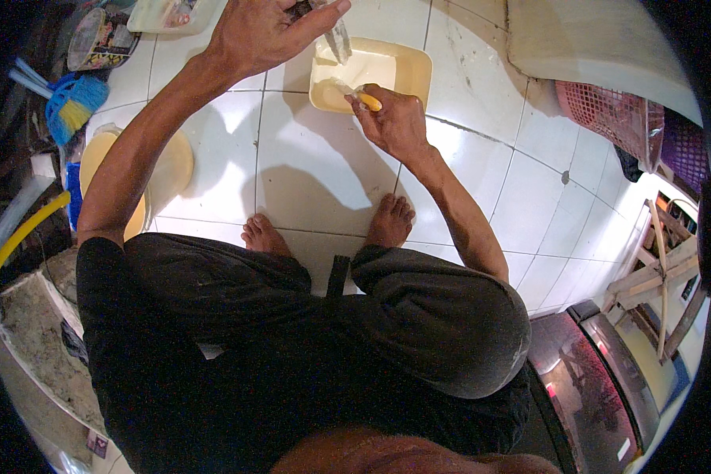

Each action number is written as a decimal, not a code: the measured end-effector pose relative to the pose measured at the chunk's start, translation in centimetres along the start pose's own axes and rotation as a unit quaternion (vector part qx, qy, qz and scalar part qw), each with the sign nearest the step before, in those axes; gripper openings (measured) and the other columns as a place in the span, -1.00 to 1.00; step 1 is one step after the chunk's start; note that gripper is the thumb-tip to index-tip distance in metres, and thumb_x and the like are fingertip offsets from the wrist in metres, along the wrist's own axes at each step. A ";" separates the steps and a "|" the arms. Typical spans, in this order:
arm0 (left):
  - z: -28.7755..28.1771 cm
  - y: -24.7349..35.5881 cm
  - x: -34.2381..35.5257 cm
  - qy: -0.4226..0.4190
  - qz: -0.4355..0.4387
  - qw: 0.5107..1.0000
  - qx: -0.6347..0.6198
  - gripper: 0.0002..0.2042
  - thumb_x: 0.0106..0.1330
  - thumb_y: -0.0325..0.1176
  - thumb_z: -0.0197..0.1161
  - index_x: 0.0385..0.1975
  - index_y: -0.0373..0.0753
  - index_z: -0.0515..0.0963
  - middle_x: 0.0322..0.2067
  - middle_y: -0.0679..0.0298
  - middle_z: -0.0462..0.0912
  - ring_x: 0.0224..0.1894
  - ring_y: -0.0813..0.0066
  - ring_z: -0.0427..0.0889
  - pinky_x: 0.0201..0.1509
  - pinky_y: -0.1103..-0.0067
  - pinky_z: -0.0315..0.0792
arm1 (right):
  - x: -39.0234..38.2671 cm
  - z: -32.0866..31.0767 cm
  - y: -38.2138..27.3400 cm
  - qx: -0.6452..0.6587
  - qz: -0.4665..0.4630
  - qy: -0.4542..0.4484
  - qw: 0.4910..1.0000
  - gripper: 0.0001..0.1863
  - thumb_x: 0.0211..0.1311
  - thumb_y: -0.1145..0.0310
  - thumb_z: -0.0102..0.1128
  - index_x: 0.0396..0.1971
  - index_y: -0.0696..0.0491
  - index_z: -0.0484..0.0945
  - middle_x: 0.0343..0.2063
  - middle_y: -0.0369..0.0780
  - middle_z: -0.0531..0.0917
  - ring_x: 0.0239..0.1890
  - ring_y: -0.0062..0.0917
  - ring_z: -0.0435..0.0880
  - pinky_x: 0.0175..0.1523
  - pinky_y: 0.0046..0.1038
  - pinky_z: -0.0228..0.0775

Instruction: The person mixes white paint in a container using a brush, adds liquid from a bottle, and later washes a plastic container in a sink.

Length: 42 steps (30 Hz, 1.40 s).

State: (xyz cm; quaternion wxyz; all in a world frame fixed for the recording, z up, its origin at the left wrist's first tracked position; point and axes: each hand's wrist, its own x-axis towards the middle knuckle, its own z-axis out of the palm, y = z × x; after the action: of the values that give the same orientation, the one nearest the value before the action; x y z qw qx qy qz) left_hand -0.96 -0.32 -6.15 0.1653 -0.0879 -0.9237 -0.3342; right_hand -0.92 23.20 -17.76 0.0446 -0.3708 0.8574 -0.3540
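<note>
A cream rectangular tub [415, 75] with pale, creamy liquid [371, 67] in it sits on the tiled floor in front of my feet. My right hand [395, 126] grips a small yellow-handled tool [370, 101] at the tub's near side. The tool's pale-smeared end dips inside the near left part of the tub. Up at the top edge, my left hand [280, 28] is closed around a dark thing with a pale-coated end [340, 43]. That end hangs over the tub's far left corner. Its kind I cannot make out, as the hand and picture edge hide part of it.
Left of me stand a cream bucket [180, 162], a blue-and-yellow brush [75, 107], a patterned basket [103, 39] and a white tray [174, 14]. A pink plastic basket [608, 118] and a wooden frame [660, 268] are on the right. Behind my right side is a dark glossy appliance [581, 379].
</note>
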 end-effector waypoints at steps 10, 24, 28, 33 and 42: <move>-0.5 -0.3 -0.3 0.010 -0.001 1.000 -0.024 -0.72 0.18 -0.31 0.34 -0.66 -0.35 0.48 -0.78 0.15 0.48 -0.75 0.48 0.48 -0.67 0.49 0.32 | -0.3 -4.5 -1.1 0.002 0.005 -0.003 1.000 -0.79 0.20 0.19 0.21 -0.38 0.03 0.61 -0.69 -0.15 0.61 -0.68 -0.24 0.60 -0.55 -0.32 0.47; -0.2 -0.7 -0.4 0.016 0.015 1.000 0.018 -0.66 0.16 -0.26 0.35 -0.70 -0.35 0.43 -0.79 0.09 0.42 -0.76 0.37 0.44 -0.67 0.42 0.29 | 1.2 -3.1 3.4 -0.146 0.016 0.043 0.988 -0.75 0.18 0.16 0.25 -0.44 0.06 0.59 -0.64 -0.09 0.63 -0.66 -0.23 0.63 -0.56 -0.31 0.46; -0.2 -0.6 -0.5 0.011 0.003 1.000 0.002 -0.66 0.16 -0.27 0.35 -0.69 -0.35 0.43 -0.78 0.08 0.43 -0.76 0.38 0.44 -0.66 0.43 0.29 | 0.4 -1.3 2.1 -0.089 -0.002 0.016 0.996 -0.75 0.21 0.17 0.25 -0.40 0.08 0.64 -0.69 -0.09 0.62 -0.67 -0.29 0.64 -0.54 -0.32 0.48; -0.2 -0.3 -0.4 0.012 0.002 1.000 -0.010 -0.68 0.16 -0.28 0.35 -0.68 -0.35 0.45 -0.78 0.09 0.44 -0.75 0.39 0.45 -0.66 0.44 0.30 | -0.6 -0.8 0.1 -0.027 0.005 -0.033 0.999 -0.76 0.22 0.19 0.24 -0.37 0.08 0.64 -0.71 -0.13 0.60 -0.68 -0.28 0.61 -0.54 -0.34 0.47; -0.3 -0.5 -0.6 0.010 0.001 1.000 -0.003 -0.68 0.17 -0.27 0.34 -0.67 -0.35 0.47 -0.78 0.09 0.45 -0.75 0.39 0.46 -0.66 0.45 0.32 | -0.5 -3.7 -0.9 -0.001 0.006 -0.020 1.000 -0.78 0.20 0.19 0.23 -0.39 0.04 0.60 -0.66 -0.13 0.63 -0.66 -0.23 0.63 -0.53 -0.29 0.49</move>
State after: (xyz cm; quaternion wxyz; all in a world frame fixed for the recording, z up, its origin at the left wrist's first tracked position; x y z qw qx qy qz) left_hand -0.52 -0.93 -6.48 0.1742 -0.0861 -0.9210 -0.3376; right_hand -1.26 25.24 -14.59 0.0633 -0.3724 0.8591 -0.3454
